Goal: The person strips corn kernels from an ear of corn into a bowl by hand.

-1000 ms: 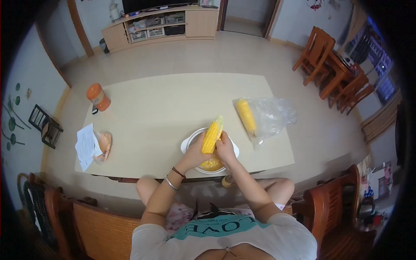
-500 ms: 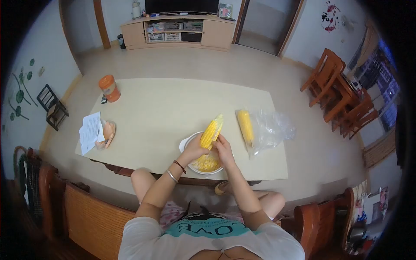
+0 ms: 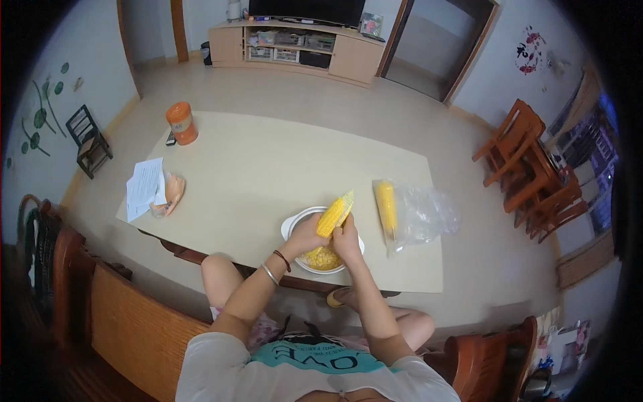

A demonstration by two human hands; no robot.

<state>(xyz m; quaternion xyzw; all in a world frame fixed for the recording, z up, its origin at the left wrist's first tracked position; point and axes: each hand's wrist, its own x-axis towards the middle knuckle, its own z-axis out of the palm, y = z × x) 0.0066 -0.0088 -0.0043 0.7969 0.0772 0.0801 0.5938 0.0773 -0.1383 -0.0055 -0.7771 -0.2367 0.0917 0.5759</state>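
Tilted up and to the right, a yellow corn cob (image 3: pixel 335 213) is held above a white bowl (image 3: pixel 289 228) at the near edge of the table. My left hand (image 3: pixel 307 234) is wrapped round its lower part. My right hand (image 3: pixel 346 242) is closed against the cob's right side, fingers pressed on it. Loose yellow kernels (image 3: pixel 322 258) lie in the bowl beneath my hands. To the right, another corn cob (image 3: pixel 386 206) lies in a clear plastic bag (image 3: pixel 422 216).
On the pale table (image 3: pixel 248 174) stand an orange-lidded jar (image 3: pixel 181 123) at the back left and papers (image 3: pixel 145 187) beside an orange packet (image 3: pixel 173 194). Wooden chairs (image 3: pixel 512 137) are at the right; a TV cabinet (image 3: pixel 295 50) is at the back.
The camera view has turned, so the room appears shifted and tilted. Both hands stay on the cob over the bowl, and the cob leans further to the right than before.
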